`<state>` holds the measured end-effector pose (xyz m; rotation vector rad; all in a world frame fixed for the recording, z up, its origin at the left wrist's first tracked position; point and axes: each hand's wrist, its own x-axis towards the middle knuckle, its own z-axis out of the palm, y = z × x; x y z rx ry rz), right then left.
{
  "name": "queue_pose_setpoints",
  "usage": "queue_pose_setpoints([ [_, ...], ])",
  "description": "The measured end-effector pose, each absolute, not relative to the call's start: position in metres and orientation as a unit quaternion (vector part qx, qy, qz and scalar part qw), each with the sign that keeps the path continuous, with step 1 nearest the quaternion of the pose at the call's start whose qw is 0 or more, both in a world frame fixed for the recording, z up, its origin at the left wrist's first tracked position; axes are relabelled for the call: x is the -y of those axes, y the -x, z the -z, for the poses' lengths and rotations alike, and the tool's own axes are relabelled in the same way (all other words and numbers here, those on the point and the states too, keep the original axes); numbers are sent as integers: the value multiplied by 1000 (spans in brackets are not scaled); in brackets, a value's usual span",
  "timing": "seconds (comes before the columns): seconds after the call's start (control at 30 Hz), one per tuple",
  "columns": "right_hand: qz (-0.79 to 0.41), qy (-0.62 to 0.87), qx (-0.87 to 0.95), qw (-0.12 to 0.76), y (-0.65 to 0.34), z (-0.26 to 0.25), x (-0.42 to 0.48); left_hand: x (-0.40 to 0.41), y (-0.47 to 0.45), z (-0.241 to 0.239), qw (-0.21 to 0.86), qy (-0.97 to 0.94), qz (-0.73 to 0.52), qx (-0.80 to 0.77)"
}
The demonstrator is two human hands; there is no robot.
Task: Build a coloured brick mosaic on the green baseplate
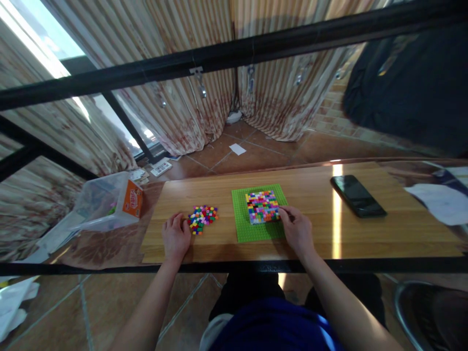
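Note:
A green studded baseplate [243, 229] lies on the wooden board, bearing a roughly square patch of small multicoloured toy bricks [262, 205]. At the right side of this patch is my right hand [298, 229], thumb and forefinger pinched together at its lower right edge. Whatever sits between those fingertips is too small to make out. To the left, a loose pile of small toy bricks [203, 217] lies on the board. My left hand [177, 236] rests against the pile's left side with its fingers curled in; what they hold, if anything, is hidden.
A black phone [357, 196] lies right of the baseplate on the wooden board [310, 185]. Beyond the board's left end, a clear plastic tub [106, 200] with an orange label is tipped on its side. A dark metal bar [234, 266] runs along the near edge; white paper [437, 202] lies far right.

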<state>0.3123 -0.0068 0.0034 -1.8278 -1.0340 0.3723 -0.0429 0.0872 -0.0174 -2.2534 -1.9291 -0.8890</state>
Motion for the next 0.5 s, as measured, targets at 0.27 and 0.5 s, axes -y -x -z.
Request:
queue_pose_setpoints([
  [0.27, -169, 752, 441, 460, -314, -6, 11, -86, 42, 16, 23, 727, 287, 624],
  [0.5, -206, 738, 417, 490, -300, -8, 20, -87, 43, 17, 26, 726, 277, 628],
])
